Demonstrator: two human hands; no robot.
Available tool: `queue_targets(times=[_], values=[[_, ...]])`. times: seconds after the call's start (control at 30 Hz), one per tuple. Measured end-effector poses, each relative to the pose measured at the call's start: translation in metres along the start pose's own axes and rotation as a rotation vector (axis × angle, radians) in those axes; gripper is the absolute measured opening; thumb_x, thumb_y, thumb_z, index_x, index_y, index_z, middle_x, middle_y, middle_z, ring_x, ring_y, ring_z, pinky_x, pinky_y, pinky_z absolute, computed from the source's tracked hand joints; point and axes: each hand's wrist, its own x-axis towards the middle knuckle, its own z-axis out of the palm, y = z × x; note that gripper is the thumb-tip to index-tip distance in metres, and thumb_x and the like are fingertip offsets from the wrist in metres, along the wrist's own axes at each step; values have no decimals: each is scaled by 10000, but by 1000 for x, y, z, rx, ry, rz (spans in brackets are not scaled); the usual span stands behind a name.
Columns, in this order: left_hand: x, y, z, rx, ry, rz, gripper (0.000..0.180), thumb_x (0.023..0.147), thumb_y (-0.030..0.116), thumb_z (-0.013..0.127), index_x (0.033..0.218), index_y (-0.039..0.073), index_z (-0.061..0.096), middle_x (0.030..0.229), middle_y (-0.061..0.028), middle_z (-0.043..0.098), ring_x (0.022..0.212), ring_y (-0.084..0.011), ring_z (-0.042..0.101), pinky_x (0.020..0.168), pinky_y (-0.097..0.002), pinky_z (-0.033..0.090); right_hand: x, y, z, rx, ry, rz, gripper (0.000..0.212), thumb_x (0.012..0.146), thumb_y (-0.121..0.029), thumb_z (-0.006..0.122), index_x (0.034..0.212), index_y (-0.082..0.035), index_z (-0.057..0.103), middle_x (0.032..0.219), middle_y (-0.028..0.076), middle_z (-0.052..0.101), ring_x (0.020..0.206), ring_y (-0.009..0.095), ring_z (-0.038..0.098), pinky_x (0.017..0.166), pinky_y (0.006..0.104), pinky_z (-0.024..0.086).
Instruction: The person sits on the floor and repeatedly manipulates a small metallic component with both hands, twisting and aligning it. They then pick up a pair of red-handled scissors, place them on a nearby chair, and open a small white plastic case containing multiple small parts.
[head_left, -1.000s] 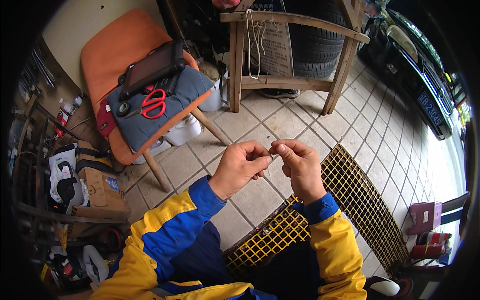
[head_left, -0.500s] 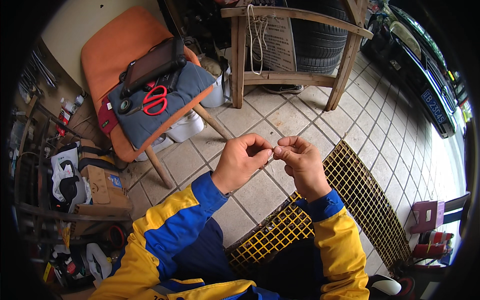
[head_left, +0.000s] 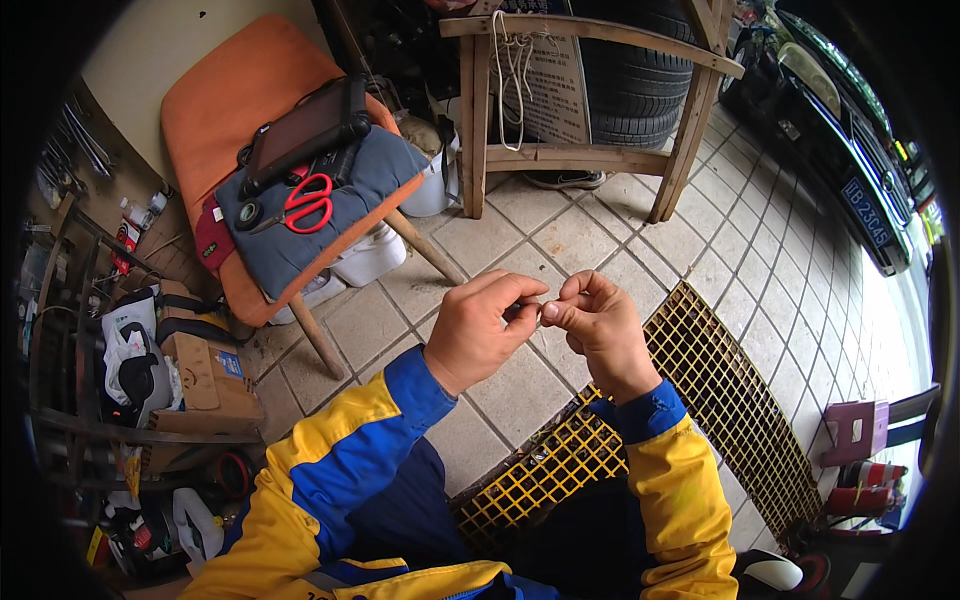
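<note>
Both hands meet in front of me, over the tiled floor, with their fingertips close together. My left hand (head_left: pixel 482 325) has its fingers curled and its thumb bent in, around something small and dark that I cannot make out. Thumb and forefinger of my right hand (head_left: pixel 602 325) pinch close to the left fingertips; what they hold, if anything, is too small to name. Beyond the left hand, an orange chair (head_left: pixel 240 75) carries a grey-blue cushion (head_left: pixel 385 160), red-handled scissors (head_left: pixel 308 204), a roll of black tape (head_left: pixel 250 212) and a dark tablet in a rugged case (head_left: pixel 305 135).
Yellow floor grating (head_left: pixel 735 400) runs beneath and right of my hands. A wooden frame (head_left: pixel 570 157) with a hanging cord stands ahead, before stacked tyres (head_left: pixel 640 80). Cardboard boxes (head_left: pixel 205 375) crowd the left. A car (head_left: pixel 840 130) and a purple stool (head_left: pixel 855 432) are at right.
My left forefinger has lifted and straightened a little away from the thumb. The right fingertips have shifted slightly; both arms stay nearly in place.
</note>
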Motion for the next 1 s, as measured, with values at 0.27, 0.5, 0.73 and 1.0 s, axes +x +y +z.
queue_targets(times=[0.27,0.5,0.73,1.0], values=[[-1,-1,-5,-53,-115,-63,49,923,35,717,962,8,729,867,-129,712,749,-277,711,656,-347,547,-2,-5,2,-373,4,-174,152,936,-69,822,1016,11,721,912,57,769,814,121,710,737,269,576],[-6,-12,-2,-409,-274,-549,130,1007,81,665,963,-31,714,782,-68,728,741,-126,699,641,-281,526,-14,-18,10,-1055,60,-543,87,853,-76,818,931,-49,787,863,120,760,760,293,745,698,344,596],[-4,-12,-5,-541,-249,-571,131,989,11,666,1110,-38,660,878,-52,725,794,-98,705,698,-268,570,-12,-19,9,-1052,77,-480,100,877,-112,800,938,-36,783,866,145,759,756,337,746,714,378,603],[-2,-9,-9,-253,-190,-316,107,943,-12,684,1027,-10,618,836,-91,716,790,-151,724,714,-305,571,-10,-16,-1,-893,-1,-207,210,969,-199,762,1047,-5,780,892,186,770,773,273,754,744,363,590]])
